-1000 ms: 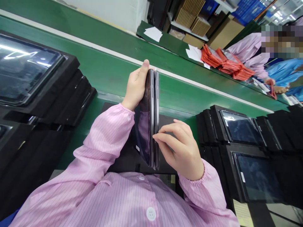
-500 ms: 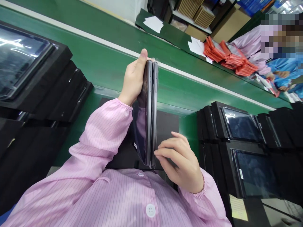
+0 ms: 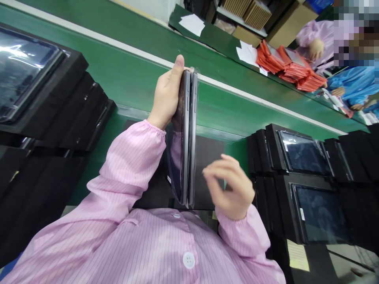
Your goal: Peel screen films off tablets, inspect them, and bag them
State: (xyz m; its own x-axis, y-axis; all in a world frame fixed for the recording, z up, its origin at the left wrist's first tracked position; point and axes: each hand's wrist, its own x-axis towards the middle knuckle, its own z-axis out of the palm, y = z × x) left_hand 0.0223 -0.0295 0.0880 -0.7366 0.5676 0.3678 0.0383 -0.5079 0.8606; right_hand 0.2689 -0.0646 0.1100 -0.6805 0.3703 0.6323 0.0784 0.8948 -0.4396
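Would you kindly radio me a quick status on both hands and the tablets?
Left hand gripping two tablets, edges up. Right hand apart from them, blurred, fingers curled. Black stacks flanking both sides.

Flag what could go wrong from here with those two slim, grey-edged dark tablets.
Slip: only the bare left hand grips the tablets, near their far end; the bare right hand is apart, so they might slide or drop.
Snag: the clear plastic film jutting past their edges could catch.
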